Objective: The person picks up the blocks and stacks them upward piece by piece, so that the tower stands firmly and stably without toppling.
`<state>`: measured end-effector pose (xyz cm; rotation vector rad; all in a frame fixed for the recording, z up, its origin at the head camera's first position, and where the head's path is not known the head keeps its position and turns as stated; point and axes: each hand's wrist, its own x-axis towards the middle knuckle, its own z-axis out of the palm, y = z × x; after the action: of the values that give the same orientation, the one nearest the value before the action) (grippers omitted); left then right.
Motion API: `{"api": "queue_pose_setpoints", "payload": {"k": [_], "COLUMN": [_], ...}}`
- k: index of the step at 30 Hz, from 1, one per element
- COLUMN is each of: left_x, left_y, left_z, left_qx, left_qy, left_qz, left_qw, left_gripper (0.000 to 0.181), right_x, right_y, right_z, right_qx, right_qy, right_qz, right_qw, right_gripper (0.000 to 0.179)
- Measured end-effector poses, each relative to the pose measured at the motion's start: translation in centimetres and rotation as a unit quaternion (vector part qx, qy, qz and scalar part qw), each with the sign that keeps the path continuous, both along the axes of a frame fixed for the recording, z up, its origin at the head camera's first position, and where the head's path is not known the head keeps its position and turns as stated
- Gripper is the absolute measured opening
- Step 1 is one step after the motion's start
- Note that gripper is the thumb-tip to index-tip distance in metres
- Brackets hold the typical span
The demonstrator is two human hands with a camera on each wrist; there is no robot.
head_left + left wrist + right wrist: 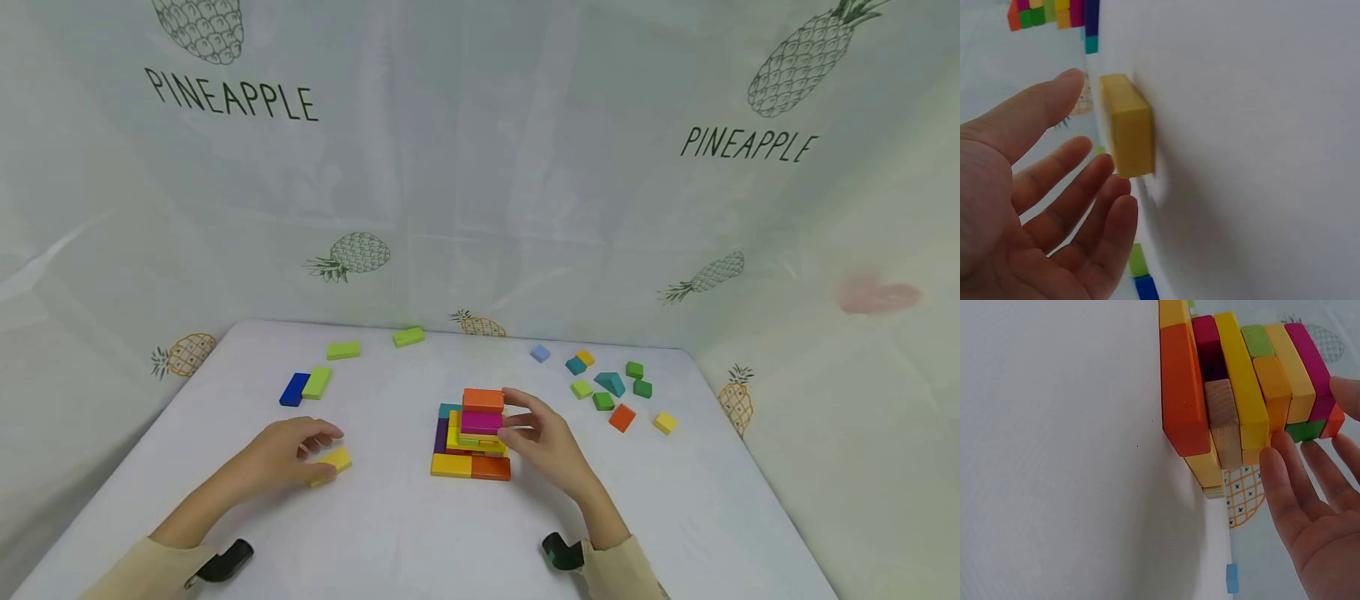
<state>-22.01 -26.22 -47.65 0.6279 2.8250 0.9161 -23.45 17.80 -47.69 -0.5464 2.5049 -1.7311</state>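
A yellow block [335, 460] lies on the white table near my left hand [279, 454]. In the left wrist view, that yellow block [1132, 140] stands out beyond the parted thumb and loosely bent fingers, which do not close round it. A layered stack of coloured blocks [1244, 394] rises at the middle of the table, with an orange block [483, 400] on top and a magenta block [482, 423] beneath it. Beside the stack's right side is my right hand [551, 446], its relaxed fingers [1279, 478] and thumb spread right at the upper layers.
Behind my left hand lie a dark blue block [295, 389] and several lime green blocks [343, 350]. Small loose blocks are scattered at the back right, among them a teal triangle [611, 383], a red-orange block [622, 417] and a yellow cube [665, 423]. A pineapple-printed sheet [480, 167] hangs behind.
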Motion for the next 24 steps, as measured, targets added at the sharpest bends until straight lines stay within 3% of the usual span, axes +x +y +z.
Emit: {"api": "queue_pose_setpoints", "payload": {"k": [4,7,10,14,19,24], "left_x": [0.6,0.6,0.5,-0.1,-0.9,-1.3], "left_y": [-0.4,-0.4,-0.1,1.0,4.1,8.1], "left_z": [-0.6,-0.9,-1.1,-0.9,0.6,2.7], "left_qx": [-0.001,-0.001,0.001,0.015,0.045,0.073], "left_qy": [-0.032,-0.034,-0.01,0.053,0.124,0.128], "left_qz": [0.002,0.009,0.018,0.016,-0.004,-0.022], "left_qw": [0.9995,0.9994,0.9998,0.9983,0.9912,0.9888], "left_gripper": [0.049,0.044,0.038,0.039,0.043,0.042], "right_x": [0.1,0.1,0.1,0.1,0.0,0.2], "right_y": [0.0,-0.1,-0.1,-0.1,-0.1,0.0], "right_z": [0.1,0.2,0.3,0.3,0.2,0.1], "right_qx": [0.0,-0.001,-0.002,-0.003,-0.004,-0.007], "right_qy": [-0.001,-0.002,-0.004,-0.004,-0.003,-0.002], "right_qz": [-0.001,0.001,0.003,0.002,0.001,0.006], "right_qw": [1.0,1.0,1.0,1.0,1.0,1.0], "right_gripper": [0.064,0.063,0.063,0.063,0.064,0.064]}}
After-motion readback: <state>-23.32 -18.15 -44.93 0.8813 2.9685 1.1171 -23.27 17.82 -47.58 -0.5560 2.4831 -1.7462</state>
